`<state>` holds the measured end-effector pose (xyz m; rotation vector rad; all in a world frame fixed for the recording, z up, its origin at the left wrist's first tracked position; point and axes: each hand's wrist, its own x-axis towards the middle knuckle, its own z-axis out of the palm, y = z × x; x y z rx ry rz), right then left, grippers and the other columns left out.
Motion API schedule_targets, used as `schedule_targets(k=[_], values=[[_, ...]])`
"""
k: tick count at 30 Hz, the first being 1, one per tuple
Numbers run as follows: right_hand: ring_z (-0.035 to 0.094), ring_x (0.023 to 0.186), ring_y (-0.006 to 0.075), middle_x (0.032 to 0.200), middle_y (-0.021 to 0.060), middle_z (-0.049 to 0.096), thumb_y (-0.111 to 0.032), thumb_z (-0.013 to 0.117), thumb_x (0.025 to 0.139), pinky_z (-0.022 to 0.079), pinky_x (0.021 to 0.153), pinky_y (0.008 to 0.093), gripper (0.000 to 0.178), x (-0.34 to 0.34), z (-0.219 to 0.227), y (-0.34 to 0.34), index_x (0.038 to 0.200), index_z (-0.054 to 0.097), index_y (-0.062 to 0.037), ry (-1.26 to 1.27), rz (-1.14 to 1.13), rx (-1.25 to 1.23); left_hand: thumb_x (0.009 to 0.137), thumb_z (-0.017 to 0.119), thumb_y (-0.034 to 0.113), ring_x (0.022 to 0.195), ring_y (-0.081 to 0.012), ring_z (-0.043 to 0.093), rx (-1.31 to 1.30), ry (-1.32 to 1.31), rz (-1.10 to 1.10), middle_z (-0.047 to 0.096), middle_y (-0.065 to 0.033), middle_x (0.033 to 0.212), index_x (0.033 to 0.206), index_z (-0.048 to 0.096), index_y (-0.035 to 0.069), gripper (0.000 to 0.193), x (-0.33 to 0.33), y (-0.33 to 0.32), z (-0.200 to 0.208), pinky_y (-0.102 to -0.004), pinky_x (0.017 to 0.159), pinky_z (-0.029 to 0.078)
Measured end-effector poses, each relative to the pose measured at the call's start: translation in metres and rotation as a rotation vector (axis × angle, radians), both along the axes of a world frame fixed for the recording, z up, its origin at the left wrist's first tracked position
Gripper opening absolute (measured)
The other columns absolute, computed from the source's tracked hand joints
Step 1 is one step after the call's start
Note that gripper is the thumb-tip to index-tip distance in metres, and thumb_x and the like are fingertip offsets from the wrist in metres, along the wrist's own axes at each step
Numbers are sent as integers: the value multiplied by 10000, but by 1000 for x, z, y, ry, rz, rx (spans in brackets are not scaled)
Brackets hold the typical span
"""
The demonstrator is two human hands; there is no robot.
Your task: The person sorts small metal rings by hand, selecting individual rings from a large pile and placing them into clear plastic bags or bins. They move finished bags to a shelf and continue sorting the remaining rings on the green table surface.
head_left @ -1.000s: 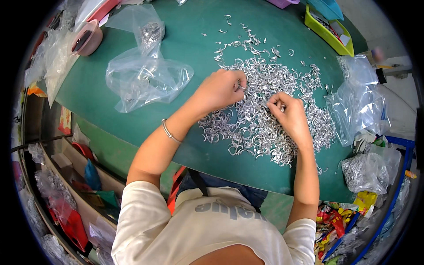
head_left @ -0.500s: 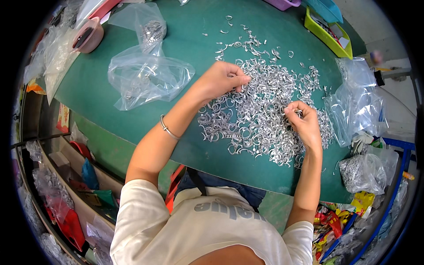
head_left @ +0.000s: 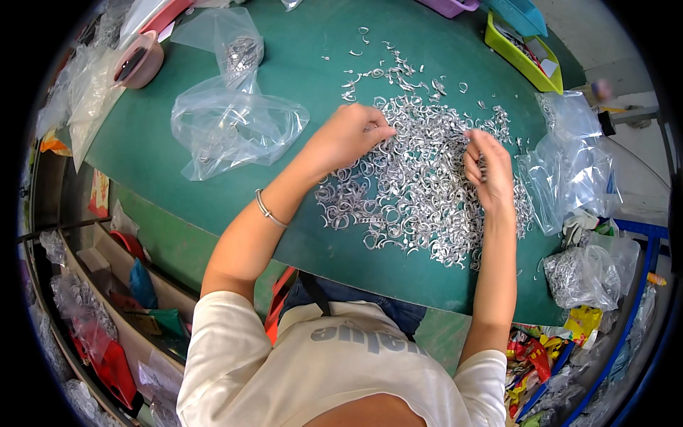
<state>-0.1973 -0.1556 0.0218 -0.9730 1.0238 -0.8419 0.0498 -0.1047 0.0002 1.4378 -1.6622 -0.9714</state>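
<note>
A wide heap of small silver ring-like metal pieces (head_left: 420, 192) is spread over the green tabletop (head_left: 341, 267). At the heap's upper left edge is my left hand (head_left: 352, 136), thumb and fingertips pressed together in a pinch. Whatever lies between those tips is too small to make out. My right hand (head_left: 489, 169) hovers over the right side of the heap with its fingers curled in. A bit of silver shows in that curl, but I cannot tell whether it is held or is the heap behind.
Clear plastic bags (head_left: 238, 124) lie left of the heap, another bag (head_left: 565, 167) to its right. A pink bowl (head_left: 140, 62) stands far left, a lime-green basket (head_left: 523, 53) far right. One filled bag (head_left: 580, 277) sits at the right edge, above colourful wrappers (head_left: 530, 359).
My right hand has moved away from me, up off the pieces, and turned with its fingers curling. The left hand has shifted slightly left and nearer, still pinched.
</note>
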Motion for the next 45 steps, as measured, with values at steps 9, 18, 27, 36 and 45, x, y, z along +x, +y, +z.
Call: schedule_targets(k=[9, 18, 27, 36, 45], values=[[475, 479, 138, 561, 77, 555, -104, 675, 722, 397, 502, 272, 128, 26, -19, -6, 713, 622, 13, 952, 5, -686, 822, 563, 117, 573, -106, 502, -22, 63, 215, 578, -56, 625, 876, 626, -27, 166, 9, -6, -6, -267, 541, 415], [575, 558, 277, 612, 137, 588, -167, 679, 726, 438, 547, 360, 181, 36, -16, 2, 840, 645, -30, 1228, 154, -870, 780, 620, 161, 573, -213, 568, -123, -180, 216, 589, -143, 631, 875, 638, 8, 180, -4, -4, -14, -319, 552, 441], [585, 589, 331, 631, 168, 598, -192, 638, 761, 453, 560, 394, 168, 35, -12, -9, 785, 645, -26, 1135, -16, -775, 715, 689, 218, 680, -311, 609, -128, -383, 210, 618, -155, 683, 891, 639, 72, 234, -8, 5, -11, -379, 599, 472], [541, 497, 215, 613, 93, 598, -210, 646, 740, 444, 531, 354, 223, 21, -18, -32, 686, 599, 2, 868, -54, -790, 734, 650, 182, 669, -326, 597, -78, -425, 175, 612, -145, 671, 869, 632, 97, 161, -7, 5, -10, -417, 595, 460], [354, 438, 51, 714, 60, 525, -135, 518, 864, 241, 353, 180, 172, -26, 0, 0, 814, 519, 30, 28, -128, 45, 724, 606, 119, 626, -342, 583, -151, -460, 208, 587, -150, 606, 842, 635, 96, 124, -7, 2, -15, -416, 562, 461]])
